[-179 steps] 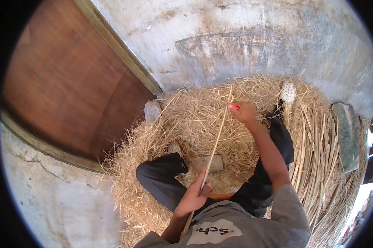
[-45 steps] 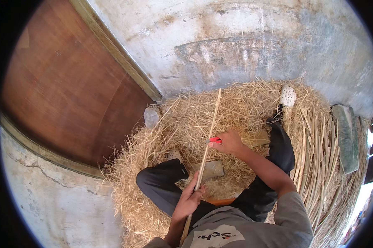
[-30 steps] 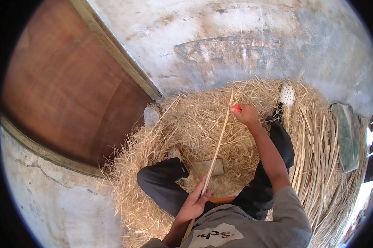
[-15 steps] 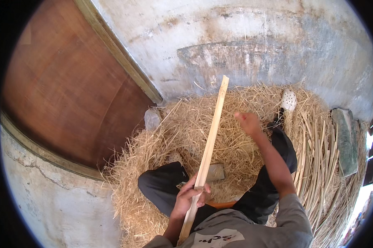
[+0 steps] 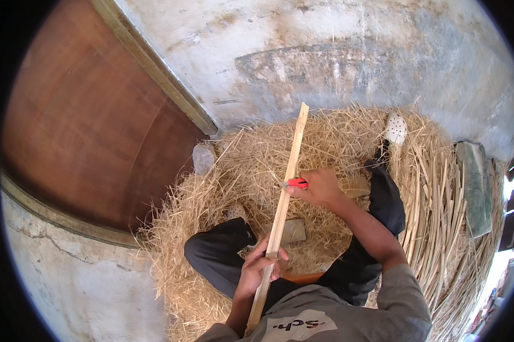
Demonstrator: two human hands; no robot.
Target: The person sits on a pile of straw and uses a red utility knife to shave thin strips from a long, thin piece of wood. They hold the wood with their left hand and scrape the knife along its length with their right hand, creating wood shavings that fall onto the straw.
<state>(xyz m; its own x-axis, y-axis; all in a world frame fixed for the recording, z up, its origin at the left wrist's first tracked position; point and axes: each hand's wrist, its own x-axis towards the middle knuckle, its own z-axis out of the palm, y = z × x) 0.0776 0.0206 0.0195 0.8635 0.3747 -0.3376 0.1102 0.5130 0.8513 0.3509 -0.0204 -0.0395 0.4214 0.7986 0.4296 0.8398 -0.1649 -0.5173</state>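
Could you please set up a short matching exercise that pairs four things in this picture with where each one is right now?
Things:
1. wooden strip
2. red-handled knife
3. white perforated shoe
4. flat stone

Places:
A. on the shavings between the legs
B. in the right hand, blade at the strip
C. at the far edge of the pile, near the wall
D. in the left hand, slanting up from the lap

Pairs: 1-D, 2-B, 3-C, 4-A

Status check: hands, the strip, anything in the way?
Left hand gripping wooden strip low down. Right hand holds red knife against strip's edge mid-length. Straw shavings all around, nothing blocking the strip.
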